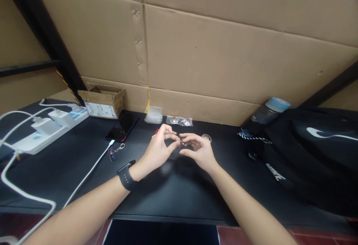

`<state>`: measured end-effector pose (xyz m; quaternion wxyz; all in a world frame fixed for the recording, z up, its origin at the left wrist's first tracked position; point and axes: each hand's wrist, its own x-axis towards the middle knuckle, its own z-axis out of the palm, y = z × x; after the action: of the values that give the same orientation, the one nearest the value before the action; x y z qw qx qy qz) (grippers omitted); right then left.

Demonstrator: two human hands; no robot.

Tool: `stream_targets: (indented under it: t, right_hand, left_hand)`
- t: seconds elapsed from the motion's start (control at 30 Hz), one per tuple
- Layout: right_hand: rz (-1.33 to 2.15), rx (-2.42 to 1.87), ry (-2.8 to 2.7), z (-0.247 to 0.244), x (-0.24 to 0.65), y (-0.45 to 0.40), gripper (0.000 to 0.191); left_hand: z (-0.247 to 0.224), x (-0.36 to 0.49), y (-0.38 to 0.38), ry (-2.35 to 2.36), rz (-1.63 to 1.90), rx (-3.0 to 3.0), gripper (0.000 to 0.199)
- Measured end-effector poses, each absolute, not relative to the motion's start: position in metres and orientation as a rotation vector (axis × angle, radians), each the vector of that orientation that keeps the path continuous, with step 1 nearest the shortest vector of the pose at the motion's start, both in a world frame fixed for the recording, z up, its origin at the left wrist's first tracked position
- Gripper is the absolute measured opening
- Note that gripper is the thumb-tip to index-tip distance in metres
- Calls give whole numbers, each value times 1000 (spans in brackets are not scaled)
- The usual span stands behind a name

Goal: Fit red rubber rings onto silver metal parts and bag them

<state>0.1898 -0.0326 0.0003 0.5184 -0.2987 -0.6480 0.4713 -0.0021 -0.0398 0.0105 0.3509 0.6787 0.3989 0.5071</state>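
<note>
My left hand (pixel 164 144) and my right hand (pixel 198 150) meet above the middle of the black table. Between their fingertips is a small thin disc (pixel 179 144), seen nearly edge-on; its exact kind is too small to make out. Both hands pinch it, the left by thumb and forefinger. A clear round piece (pixel 207 138) lies just behind my right hand. Something small and red (pixel 156 131) shows partly behind my left hand. Farther back lie clear packets (pixel 186 121) with round pieces and red spots inside, beside a stack of clear plastic sleeves (pixel 153 115).
On the left are a white power strip (pixel 46 133) with cables, an open cardboard box (pixel 103 101), a phone (pixel 123 126) and a keychain (pixel 112 153). A bottle (pixel 261 116) and a black bag (pixel 316 155) occupy the right. Cardboard (pixel 201 58) walls the back.
</note>
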Motion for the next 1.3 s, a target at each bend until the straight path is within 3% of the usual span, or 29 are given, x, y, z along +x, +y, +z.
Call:
stream_targets:
  t: [0.2,0.5,0.97,1.13,1.2,1.3]
  right_hand:
    - [1116,-726,-1634,9,193,-36,21]
    - [1012,-795,-1602,9,190,-38,11]
    - [779,-855,-1769,8,181,-45,16]
    - [774,-917,-1790,8,183,-43,21]
    - [807,-918,-1773,7,185,-41,23]
    - [853,-899,-1749,5,185,-40,24]
  left_hand:
    - [10,0,-41,1078,1384,1744,35]
    - [16,1,-45,1161,1379,1830,35]
    - [16,4,-48,1215,1390,1879,29]
    - [18,0,-49,1184,1372,1992,8]
    - [21,-2,-51,1169,1352,2090,18]
    - [23,-2,-53,1148,1289,2287,55]
